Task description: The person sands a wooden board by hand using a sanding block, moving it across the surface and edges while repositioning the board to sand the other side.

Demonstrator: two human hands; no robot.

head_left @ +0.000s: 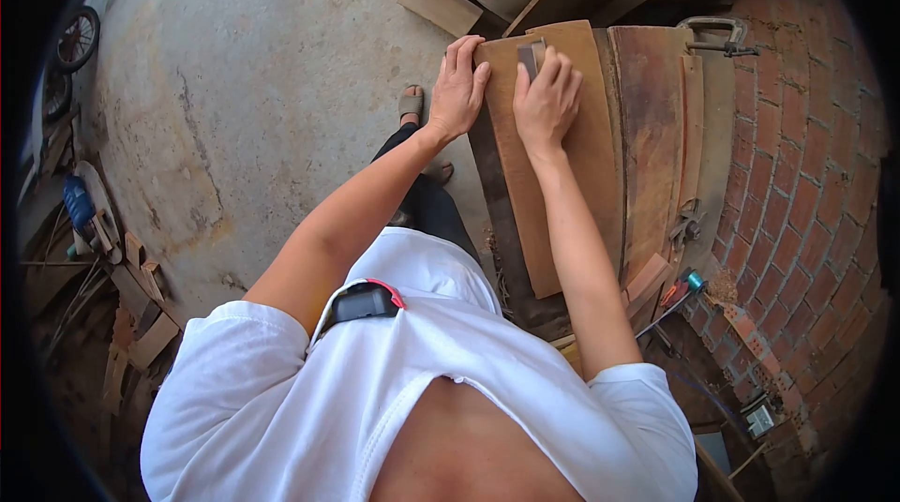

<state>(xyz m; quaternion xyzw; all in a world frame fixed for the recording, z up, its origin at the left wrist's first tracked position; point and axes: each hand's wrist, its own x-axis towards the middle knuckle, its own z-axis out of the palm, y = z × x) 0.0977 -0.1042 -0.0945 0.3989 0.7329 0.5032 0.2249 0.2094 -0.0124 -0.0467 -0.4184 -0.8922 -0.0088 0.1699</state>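
Note:
A wide, light brown wooden board (539, 211) lies lengthwise on the workbench. My left hand (457, 89) is at the board's far left corner, its fingers curled over the edge and the thumb along the side. My right hand (547, 104) rests over the board's far end, closed on a small flat block (528, 59) with a grey-brown face. The block touches the board's top surface; its right part is hidden by my fingers.
A darker plank (652, 118) lies to the right, with a C-clamp (717, 33) at its far end. Scrap wood (441, 3) is piled beyond the bench. A brick surface (797, 155) is on the right, concrete floor (253, 108) on the left. A corded tool (694, 281) lies at lower right.

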